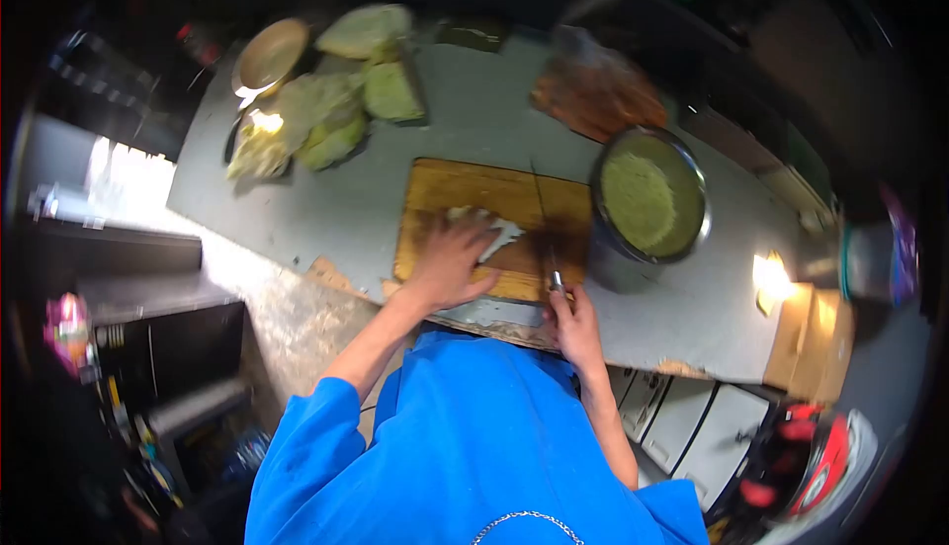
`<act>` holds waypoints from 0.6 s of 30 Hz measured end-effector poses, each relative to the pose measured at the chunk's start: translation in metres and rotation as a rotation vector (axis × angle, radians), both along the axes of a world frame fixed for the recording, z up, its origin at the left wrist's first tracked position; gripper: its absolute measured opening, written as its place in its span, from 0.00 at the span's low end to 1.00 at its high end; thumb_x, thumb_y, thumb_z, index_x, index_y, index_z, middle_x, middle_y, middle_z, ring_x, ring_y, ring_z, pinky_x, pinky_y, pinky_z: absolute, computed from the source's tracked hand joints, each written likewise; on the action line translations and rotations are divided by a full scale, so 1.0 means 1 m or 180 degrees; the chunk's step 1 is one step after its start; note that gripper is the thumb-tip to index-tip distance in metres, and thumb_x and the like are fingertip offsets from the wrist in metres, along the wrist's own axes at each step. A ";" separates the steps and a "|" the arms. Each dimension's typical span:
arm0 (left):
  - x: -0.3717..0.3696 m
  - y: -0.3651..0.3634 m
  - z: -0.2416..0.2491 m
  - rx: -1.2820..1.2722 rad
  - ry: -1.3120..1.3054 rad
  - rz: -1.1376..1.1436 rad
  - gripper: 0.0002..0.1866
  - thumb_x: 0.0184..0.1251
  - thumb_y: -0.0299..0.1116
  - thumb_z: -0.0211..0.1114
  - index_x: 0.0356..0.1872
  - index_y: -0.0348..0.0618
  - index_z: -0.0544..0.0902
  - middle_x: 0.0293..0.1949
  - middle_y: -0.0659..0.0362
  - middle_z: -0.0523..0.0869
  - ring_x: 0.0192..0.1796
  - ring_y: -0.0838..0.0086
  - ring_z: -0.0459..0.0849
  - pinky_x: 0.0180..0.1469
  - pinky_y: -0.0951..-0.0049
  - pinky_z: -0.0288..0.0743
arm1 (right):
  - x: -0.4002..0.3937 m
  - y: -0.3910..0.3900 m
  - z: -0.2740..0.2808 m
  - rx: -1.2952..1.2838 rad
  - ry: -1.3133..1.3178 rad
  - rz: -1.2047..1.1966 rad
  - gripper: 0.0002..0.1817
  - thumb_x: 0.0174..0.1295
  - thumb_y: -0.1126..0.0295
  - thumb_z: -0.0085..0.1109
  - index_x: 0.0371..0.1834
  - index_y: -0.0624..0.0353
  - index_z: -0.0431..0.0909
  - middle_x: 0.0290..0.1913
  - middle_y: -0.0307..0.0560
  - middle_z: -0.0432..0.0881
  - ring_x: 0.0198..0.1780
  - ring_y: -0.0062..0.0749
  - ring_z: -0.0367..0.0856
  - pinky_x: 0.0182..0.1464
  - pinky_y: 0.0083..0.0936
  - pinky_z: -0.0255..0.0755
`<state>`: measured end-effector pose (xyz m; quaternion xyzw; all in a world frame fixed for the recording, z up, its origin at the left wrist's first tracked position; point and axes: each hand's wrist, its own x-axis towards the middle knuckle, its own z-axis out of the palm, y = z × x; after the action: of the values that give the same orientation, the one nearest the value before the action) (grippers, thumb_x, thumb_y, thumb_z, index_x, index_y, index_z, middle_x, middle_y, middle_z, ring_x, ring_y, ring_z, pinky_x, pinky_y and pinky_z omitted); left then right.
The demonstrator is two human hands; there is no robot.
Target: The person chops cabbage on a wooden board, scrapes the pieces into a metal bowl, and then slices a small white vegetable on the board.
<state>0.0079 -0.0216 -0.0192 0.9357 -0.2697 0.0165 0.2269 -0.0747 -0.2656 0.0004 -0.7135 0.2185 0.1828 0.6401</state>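
On a wooden cutting board (460, 184) at the table's front edge lies a pale, whitish piece of food (502, 239). My left hand (457, 256) rests over it with the fingers spread, covering part of it. The handle of a knife (557, 276) is in my right hand (573, 320), at the board's lower right. The thin blade points away from me across the board, to the right of the pale piece. Just right of the board stands a metal bowl (704, 211) holding shredded pale green food (638, 199).
Cabbage pieces (331, 120) and leaves lie at the back left, beside a round brown bowl (272, 56). A plastic bag with orange-brown contents (598, 95) sits behind the metal bowl. A cardboard box (819, 342) is at the right edge of the grey table (474, 100).
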 end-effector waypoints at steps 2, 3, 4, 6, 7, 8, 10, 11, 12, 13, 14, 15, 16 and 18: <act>-0.009 -0.010 -0.020 -0.0156 -0.0129 0.0051 0.32 0.68 0.44 0.67 0.71 0.44 0.76 0.72 0.54 0.76 0.78 0.55 0.66 0.80 0.37 0.53 | 0.000 0.005 0.002 0.0371 0.0095 -0.0023 0.15 0.80 0.57 0.56 0.54 0.59 0.75 0.27 0.36 0.76 0.20 0.16 0.68 0.18 0.20 0.60; -0.016 -0.016 -0.027 -0.0068 -0.0228 0.0169 0.32 0.71 0.43 0.66 0.73 0.43 0.74 0.72 0.54 0.76 0.79 0.56 0.66 0.80 0.39 0.55 | 0.001 0.009 0.004 0.0416 0.0077 0.0014 0.16 0.81 0.56 0.55 0.54 0.58 0.75 0.26 0.35 0.74 0.18 0.15 0.66 0.17 0.19 0.57; -0.022 -0.018 -0.031 -0.0013 -0.0253 0.0395 0.32 0.71 0.43 0.66 0.73 0.43 0.74 0.72 0.54 0.76 0.79 0.56 0.66 0.80 0.39 0.55 | 0.003 0.010 0.004 0.0451 0.0079 0.0110 0.16 0.81 0.55 0.55 0.54 0.58 0.75 0.26 0.35 0.73 0.17 0.15 0.65 0.16 0.19 0.57; -0.035 -0.017 -0.032 0.0279 -0.0420 0.0480 0.29 0.76 0.43 0.61 0.74 0.44 0.74 0.73 0.56 0.76 0.79 0.57 0.67 0.78 0.40 0.58 | 0.008 0.012 0.005 0.0528 0.0066 0.0403 0.17 0.81 0.54 0.54 0.54 0.57 0.75 0.26 0.35 0.72 0.17 0.15 0.64 0.16 0.18 0.56; -0.041 -0.015 -0.028 0.0330 -0.0443 0.0661 0.29 0.76 0.43 0.61 0.74 0.44 0.74 0.73 0.56 0.76 0.79 0.57 0.67 0.78 0.40 0.58 | 0.010 0.013 0.007 0.0524 0.0118 0.0418 0.17 0.81 0.54 0.54 0.55 0.57 0.75 0.26 0.34 0.71 0.17 0.15 0.64 0.16 0.18 0.55; -0.046 -0.011 -0.022 0.0225 -0.0368 0.0907 0.29 0.75 0.41 0.62 0.74 0.44 0.73 0.72 0.55 0.76 0.78 0.57 0.67 0.77 0.40 0.59 | 0.013 0.015 0.007 0.0521 0.0167 0.0416 0.17 0.81 0.53 0.54 0.55 0.57 0.76 0.26 0.34 0.70 0.17 0.15 0.63 0.16 0.18 0.55; -0.055 -0.007 -0.018 -0.0036 -0.0448 0.1329 0.29 0.75 0.42 0.62 0.74 0.45 0.73 0.69 0.56 0.78 0.76 0.58 0.69 0.76 0.39 0.60 | 0.017 0.014 0.005 0.0531 0.0137 0.0596 0.18 0.81 0.53 0.54 0.55 0.57 0.76 0.26 0.34 0.70 0.16 0.15 0.63 0.16 0.18 0.55; -0.059 -0.007 -0.018 0.0010 -0.0480 0.1469 0.29 0.75 0.42 0.62 0.74 0.45 0.73 0.69 0.56 0.78 0.76 0.58 0.69 0.76 0.39 0.60 | 0.019 0.016 0.004 0.0510 0.0121 0.0619 0.18 0.81 0.53 0.54 0.54 0.57 0.76 0.26 0.33 0.70 0.16 0.14 0.63 0.16 0.18 0.54; -0.061 -0.010 -0.015 -0.0034 -0.0334 0.1564 0.28 0.76 0.44 0.61 0.73 0.45 0.74 0.68 0.56 0.79 0.76 0.58 0.69 0.76 0.39 0.59 | 0.021 0.020 0.007 0.0401 0.0102 0.0695 0.18 0.81 0.53 0.54 0.54 0.57 0.76 0.25 0.33 0.68 0.16 0.14 0.62 0.16 0.18 0.54; -0.064 -0.013 -0.012 -0.0085 -0.0186 0.1672 0.28 0.78 0.46 0.59 0.73 0.45 0.74 0.67 0.56 0.79 0.76 0.59 0.70 0.76 0.38 0.59 | 0.023 0.021 0.007 0.0433 0.0095 0.0861 0.18 0.81 0.53 0.54 0.54 0.57 0.76 0.25 0.33 0.68 0.16 0.14 0.62 0.16 0.18 0.54; -0.064 -0.016 -0.008 -0.0045 -0.0212 0.1834 0.28 0.78 0.46 0.59 0.73 0.45 0.74 0.67 0.56 0.79 0.76 0.59 0.70 0.76 0.38 0.59 | 0.026 0.020 0.006 0.0391 0.0065 0.0907 0.15 0.81 0.53 0.54 0.51 0.54 0.75 0.24 0.31 0.67 0.15 0.13 0.61 0.15 0.17 0.53; -0.062 -0.018 -0.003 0.0036 0.0123 0.1721 0.28 0.79 0.48 0.57 0.73 0.46 0.74 0.68 0.56 0.79 0.76 0.59 0.69 0.76 0.38 0.58 | 0.029 0.022 0.004 0.0363 0.0028 0.0952 0.13 0.82 0.53 0.53 0.47 0.51 0.73 0.23 0.30 0.66 0.15 0.13 0.60 0.15 0.16 0.51; -0.060 -0.020 -0.002 0.0106 0.0470 0.1599 0.28 0.81 0.50 0.55 0.74 0.46 0.74 0.69 0.57 0.79 0.76 0.59 0.69 0.77 0.37 0.57 | 0.030 0.024 0.008 0.0343 -0.0035 0.1007 0.13 0.81 0.53 0.54 0.45 0.49 0.72 0.22 0.29 0.65 0.14 0.13 0.59 0.15 0.16 0.51; -0.049 -0.017 -0.028 0.0144 -0.0063 0.1597 0.29 0.81 0.51 0.54 0.74 0.47 0.73 0.70 0.57 0.78 0.76 0.59 0.69 0.77 0.37 0.56 | 0.034 0.024 0.003 0.0468 -0.0075 0.1142 0.13 0.81 0.53 0.54 0.44 0.49 0.71 0.23 0.29 0.65 0.14 0.13 0.60 0.14 0.16 0.50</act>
<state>-0.0415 -0.0384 -0.0470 0.9780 -0.0315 0.0753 0.1921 -0.0407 -0.2418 0.0038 -0.6944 0.0664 0.3011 0.6502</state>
